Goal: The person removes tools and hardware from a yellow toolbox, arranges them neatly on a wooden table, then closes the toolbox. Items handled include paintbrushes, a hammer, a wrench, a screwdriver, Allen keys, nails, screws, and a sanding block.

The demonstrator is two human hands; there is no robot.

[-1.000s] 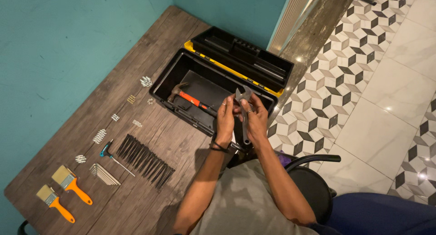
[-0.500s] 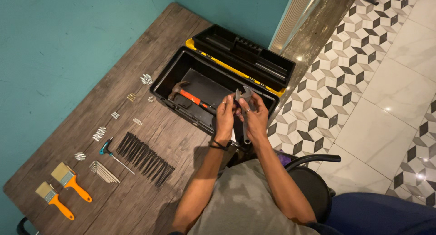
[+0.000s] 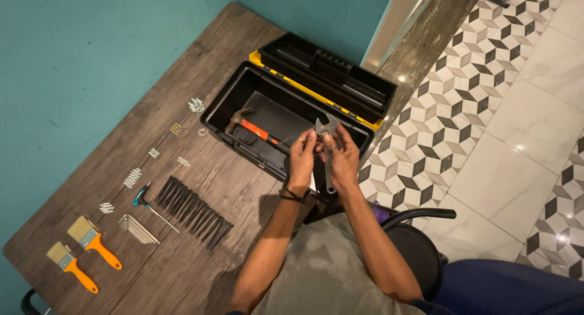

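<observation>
We clamp both hands, left (image 3: 302, 159) and right (image 3: 344, 161), on a wrench (image 3: 327, 146) over the toolbox (image 3: 231, 102), hammer (image 3: 252, 128) inside, brushes (image 3: 91, 240) out.

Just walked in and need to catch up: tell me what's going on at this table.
A seated person holds an adjustable wrench in both hands, left hand and right hand, above an open black toolbox. A hammer with an orange handle lies inside the box. On the wooden table to the left lie a row of black pointed pieces, hex keys, small piles of screws and two paintbrushes.
</observation>
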